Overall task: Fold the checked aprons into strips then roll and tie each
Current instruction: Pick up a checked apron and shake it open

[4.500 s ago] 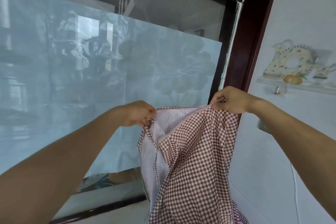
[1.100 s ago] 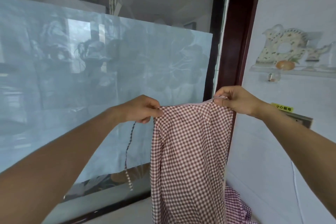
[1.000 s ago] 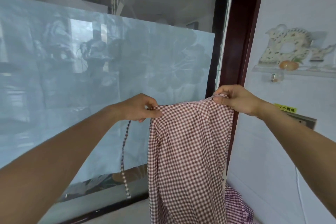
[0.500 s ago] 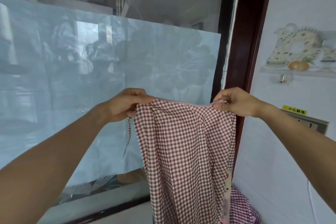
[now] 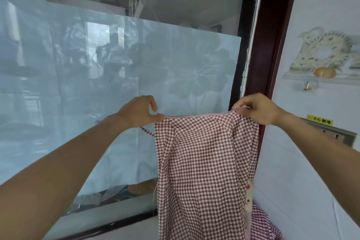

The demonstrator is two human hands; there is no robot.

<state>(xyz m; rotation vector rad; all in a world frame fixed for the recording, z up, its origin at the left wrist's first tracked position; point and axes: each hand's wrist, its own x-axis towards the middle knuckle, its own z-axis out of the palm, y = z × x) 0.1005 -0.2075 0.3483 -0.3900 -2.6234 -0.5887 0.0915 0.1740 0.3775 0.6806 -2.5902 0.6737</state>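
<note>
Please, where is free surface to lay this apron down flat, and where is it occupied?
Bare counter shows along the window frame, left of the hanging apron that the left hand and right hand pinch. The right corner by the wall is crowded with another checked cloth.

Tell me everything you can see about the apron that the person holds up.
The apron is thin cloth in a small red-brown and white check, with a narrow pale band along its top edge. It hangs in the air in front of the window, creased, its lower part running out of view. The left hand pinches one top corner, the right hand grips the other. A checked tie shows just under the left hand.
</note>
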